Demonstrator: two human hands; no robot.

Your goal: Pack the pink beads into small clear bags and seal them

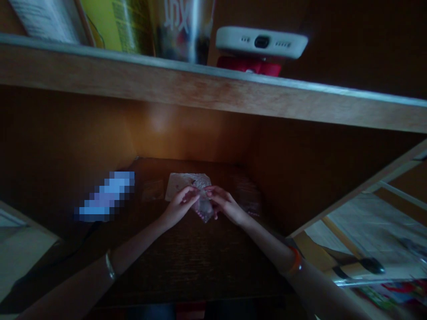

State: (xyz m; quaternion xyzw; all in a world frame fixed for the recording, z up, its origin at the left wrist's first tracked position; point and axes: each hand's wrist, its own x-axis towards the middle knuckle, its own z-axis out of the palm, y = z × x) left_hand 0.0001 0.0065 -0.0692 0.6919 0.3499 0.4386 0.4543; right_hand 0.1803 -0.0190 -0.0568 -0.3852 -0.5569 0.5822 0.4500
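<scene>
Both hands meet over the middle of the dark wooden desktop [187,258]. Between them hangs a small clear plastic bag [205,209], with what look like small pink beads along its lower edge. My left hand [182,202] pinches the bag's upper left side with thumb and fingers. On the other top side, my right hand [227,204] grips it with closed fingertips. Just behind the hands lies a white sheet [176,182], partly covered by them; small dark marks show on it. The fine contents of the bag are too blurred to make out.
Left of the sheet lies a small flat clear packet [153,190]; right, several clear plastic bags [247,193]. A blurred-out bright device [106,198] stands at the left wall. Overhead, a wooden shelf [200,89] carries a white phone [262,42], a red object [248,66] and containers.
</scene>
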